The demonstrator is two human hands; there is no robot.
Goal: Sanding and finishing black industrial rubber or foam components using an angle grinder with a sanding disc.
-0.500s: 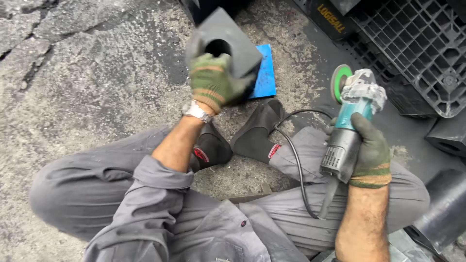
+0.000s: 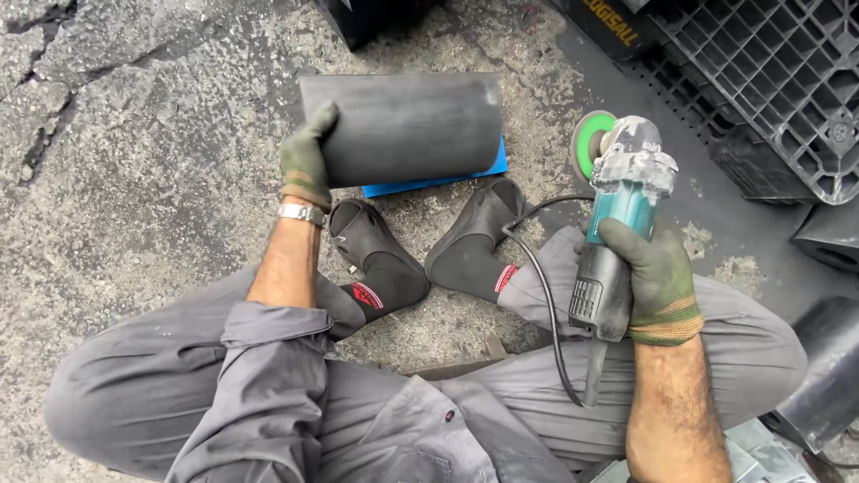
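The left hand is in a green glove, and its fingers curl over the left end of a dark grey tube. The tube lies sideways, held just above a blue pad on the ground. The right hand, gloved too, is wrapped tight round the body of a teal angle grinder. Its green disc sits beyond the fingertips and just right of the tube's far end, not touching it.

To do this well, I judge the tube needs a firmer seat: a one-ended grip lets a round piece roll or kick once the disc bites. Resting it down on the pad and keeping the left fingers well back from the disc's side would help. The grinder wants a steady wrist, with the disc meeting the tube at a shallow angle.

The black cord loops below the right fingers, across the lap. Two black boots lie below the tube, between the hands. A black plastic pallet crowds the ground to the right of the grinder, limiting swing that way.
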